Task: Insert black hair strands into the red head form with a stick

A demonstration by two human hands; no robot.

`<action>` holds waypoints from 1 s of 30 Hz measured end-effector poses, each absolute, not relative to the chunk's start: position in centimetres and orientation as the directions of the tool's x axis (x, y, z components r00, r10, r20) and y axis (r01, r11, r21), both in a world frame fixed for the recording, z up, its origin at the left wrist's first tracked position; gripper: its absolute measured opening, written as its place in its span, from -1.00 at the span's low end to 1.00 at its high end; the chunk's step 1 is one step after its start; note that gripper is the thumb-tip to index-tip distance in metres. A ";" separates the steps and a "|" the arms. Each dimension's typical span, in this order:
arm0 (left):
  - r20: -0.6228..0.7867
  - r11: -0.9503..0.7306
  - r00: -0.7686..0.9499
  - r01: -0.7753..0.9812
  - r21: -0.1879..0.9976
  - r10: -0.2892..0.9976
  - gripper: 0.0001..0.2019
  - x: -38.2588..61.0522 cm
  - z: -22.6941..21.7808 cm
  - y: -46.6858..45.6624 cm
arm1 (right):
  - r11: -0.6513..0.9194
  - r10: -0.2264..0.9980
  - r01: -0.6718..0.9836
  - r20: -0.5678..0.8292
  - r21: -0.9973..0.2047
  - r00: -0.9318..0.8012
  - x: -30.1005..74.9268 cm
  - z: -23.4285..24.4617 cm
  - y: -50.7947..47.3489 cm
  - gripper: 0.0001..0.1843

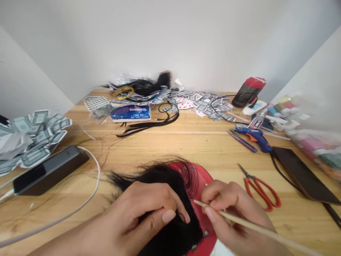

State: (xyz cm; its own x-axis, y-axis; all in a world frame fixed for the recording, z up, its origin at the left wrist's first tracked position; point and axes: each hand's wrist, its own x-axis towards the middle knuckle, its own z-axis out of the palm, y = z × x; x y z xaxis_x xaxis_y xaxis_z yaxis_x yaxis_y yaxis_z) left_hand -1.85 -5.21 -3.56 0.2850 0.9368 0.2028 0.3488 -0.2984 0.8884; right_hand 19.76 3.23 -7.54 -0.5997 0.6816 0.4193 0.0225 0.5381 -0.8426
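Observation:
A clump of black hair [170, 236] lies over a red rounded form [210, 213] at the bottom middle, with small metal pins along the form's edge. Over the hair rests my left hand [151, 209], its fingers curled and closed on the strands; some fingertips are hidden. My right hand [231, 206] pinches a thin pale wooden stick [247, 224] near its tip. That tip points left at the edge of the hair, just above the red surface. Dark thread-like lines [191, 177] show on the form's upper part.
Red-handled scissors [261, 192] lie right of my right hand, with purple snips [242, 140] and a blue glue gun [253, 137] beyond. Playing cards [197, 101], a blue packet [130, 113] and more hair [144, 85] lie at the back. A phone [50, 170] sits left by a white cable [97, 177].

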 end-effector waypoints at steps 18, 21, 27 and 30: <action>0.158 -0.167 0.055 0.313 0.935 0.986 -0.78 -1.6 -4.9 -5.8 | 0.437 0.701 -0.092 0.404 -0.894 -0.588 19.3 -8.8 3.6 -0.79; 0.275 -0.250 0.011 0.447 0.859 0.961 -0.83 -1.3 -4.8 -6.0 | 0.460 0.700 -0.091 0.424 -0.883 -0.574 19.1 -8.5 3.6 -0.80; 0.426 -0.330 0.053 0.721 0.610 0.903 -0.84 -0.4 -4.8 -6.5 | 0.715 0.522 -0.096 0.620 -0.693 -0.586 18.9 -7.7 3.2 -0.71; 0.441 -0.346 0.103 0.783 0.516 0.892 -0.87 0.2 -5.1 -6.6 | 0.859 0.345 -0.085 0.693 -0.505 -0.634 19.1 -8.1 3.1 -0.68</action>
